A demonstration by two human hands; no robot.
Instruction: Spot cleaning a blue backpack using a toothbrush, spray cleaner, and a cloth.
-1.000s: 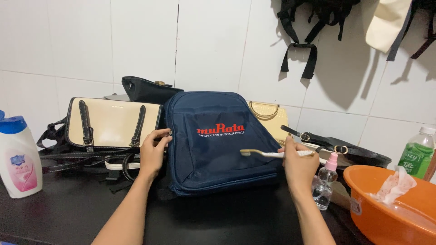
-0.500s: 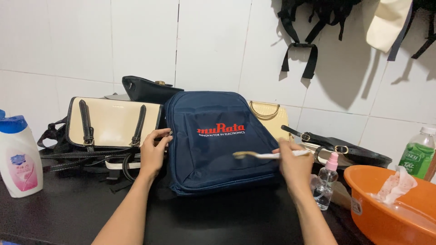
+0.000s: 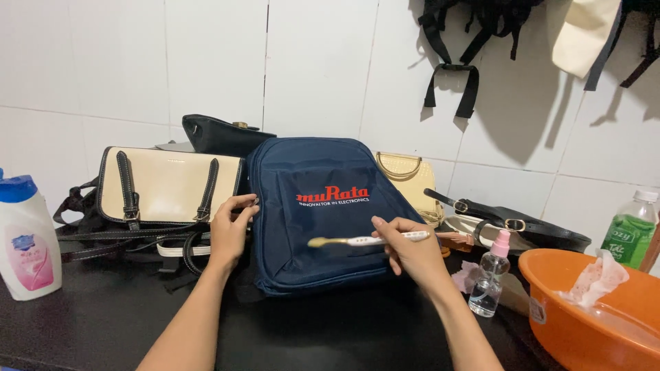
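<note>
A dark navy fabric backpack (image 3: pixel 323 213) with red and white printing on its front is stood upright on a black countertop (image 3: pixel 103 323), leaned toward the white tiled wall (image 3: pixel 206 62). Its left edge is gripped by the left hand (image 3: pixel 230 230), the fingers curled together around the side seam. A white-handled toothbrush (image 3: pixel 368 240) with yellowish bristles is pinched between the thumb and closed fingers of the right hand (image 3: pixel 412 251), and its head is held against the lower front panel of the backpack. Just beside the backpack on the left, a cream handbag with black straps (image 3: pixel 168 185) is seen, with a black leather bag (image 3: pixel 220 134) behind it. A pale yellow handbag (image 3: pixel 405 175) and a black belted bag (image 3: pixel 515 223) are placed to the right. A white lotion bottle with a blue cap (image 3: pixel 24 237) is stood at the far left. Near the right hand, a small clear spray bottle with a pink top (image 3: pixel 489 275), an orange plastic basin (image 3: pixel 584 323) and a green drink bottle (image 3: pixel 632 230) are found.
</note>
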